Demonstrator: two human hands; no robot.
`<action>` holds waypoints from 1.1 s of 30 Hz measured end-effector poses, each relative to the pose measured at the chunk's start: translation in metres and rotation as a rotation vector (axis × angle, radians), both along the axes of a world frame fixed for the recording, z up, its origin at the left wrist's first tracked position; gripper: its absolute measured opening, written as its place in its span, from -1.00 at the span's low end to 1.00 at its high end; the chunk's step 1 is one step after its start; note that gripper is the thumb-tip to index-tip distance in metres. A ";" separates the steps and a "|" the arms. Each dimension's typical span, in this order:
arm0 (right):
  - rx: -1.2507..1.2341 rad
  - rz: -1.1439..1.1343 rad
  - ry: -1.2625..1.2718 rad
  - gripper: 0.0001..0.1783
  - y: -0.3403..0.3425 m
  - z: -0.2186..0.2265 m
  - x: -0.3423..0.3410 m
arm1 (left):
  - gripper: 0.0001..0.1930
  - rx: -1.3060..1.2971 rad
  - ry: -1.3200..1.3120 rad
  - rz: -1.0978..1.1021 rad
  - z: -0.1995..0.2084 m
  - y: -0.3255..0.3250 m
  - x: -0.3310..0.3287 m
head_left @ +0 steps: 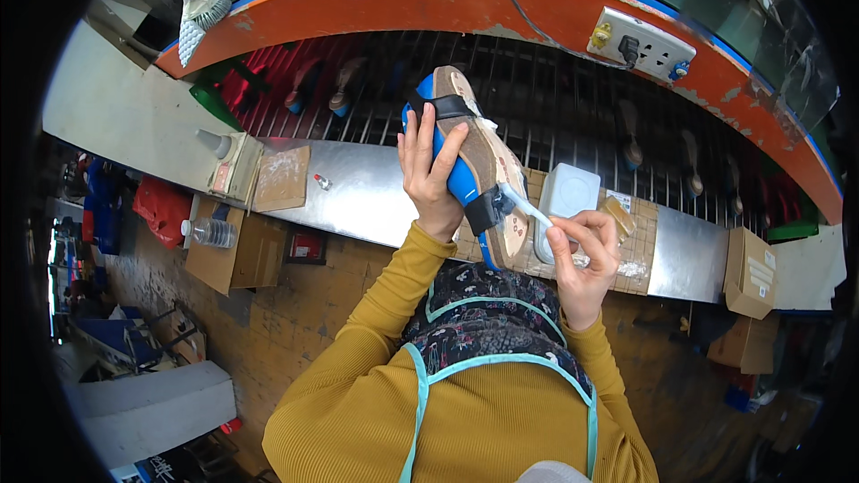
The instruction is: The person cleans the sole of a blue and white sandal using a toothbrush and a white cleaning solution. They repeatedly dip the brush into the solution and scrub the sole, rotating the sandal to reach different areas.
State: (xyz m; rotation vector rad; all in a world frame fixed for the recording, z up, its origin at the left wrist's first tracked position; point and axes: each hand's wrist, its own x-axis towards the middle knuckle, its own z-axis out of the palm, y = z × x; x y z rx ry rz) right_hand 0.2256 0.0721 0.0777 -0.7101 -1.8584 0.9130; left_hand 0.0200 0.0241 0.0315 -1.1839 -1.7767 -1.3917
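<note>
My left hand (431,181) grips a sandal (477,145) on a blue shoe last, held tilted above the bench with its underside turned up toward me. Black straps wrap over the edge of its brown and pale sole. Between the fingertips of my right hand (587,259) is a slim white brush (530,207), whose head meets the sole near the lower black strap. Its bristles are hard to make out. Just behind my right hand, a white lidded container (570,186) rests on a brown, tape-covered board (637,246).
Beyond the metal bench (349,181), a rack of bars (376,58) carries several shoes under an orange frame (376,9). A power strip (646,43) is fixed on the frame. A cardboard piece (283,177) lies left, a carton (750,273) right. A lamp bulb (201,9) hangs upper left.
</note>
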 end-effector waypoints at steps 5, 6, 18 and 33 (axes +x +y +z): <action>0.123 -0.055 -0.056 -0.83 0.006 0.005 -0.008 | -0.51 0.004 0.006 0.005 0.000 -0.002 -0.004; 0.151 -0.064 -0.050 -0.83 0.008 0.006 -0.010 | -0.51 0.010 0.010 0.005 0.001 -0.002 -0.005; 0.057 0.220 0.000 -0.81 0.030 -0.001 -0.008 | -0.51 0.008 -0.042 0.002 0.007 0.000 -0.013; -0.038 0.011 -0.041 -0.84 0.003 0.003 0.005 | -0.46 -0.031 -0.050 0.052 -0.005 0.008 -0.005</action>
